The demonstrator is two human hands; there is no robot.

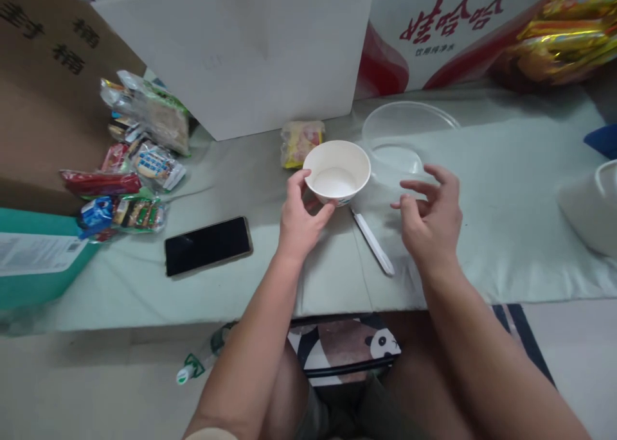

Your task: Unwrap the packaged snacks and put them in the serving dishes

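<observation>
Paper bowl (337, 173): mid-length of the worktop (506, 221), nearer the back edge, between both hands; mouth up, round, so no long axis. Whether its base touches the cloth, I cannot tell.
Snack packets (144, 164): heaped by the left end.
Phone (209, 246): screen dark, between packets and left forearm, near the front edge.
Left hand (301, 218): the nearer one, touching; thumb on the bowl's near wall, fingers round its left side, pinching it.
Yellow packet (303, 143): just behind the bowl's left side.
Slim white tool (373, 244): between the hands, long axis slanting from the bowl rightward to the front edge.
Clear dish (412, 135): towards the back edge, beyond the right fingertips.
Right hand (431, 218): apart from the bowl, which lies to its left; fingers loosely curled, spread from the thumb, nothing visible between.
</observation>
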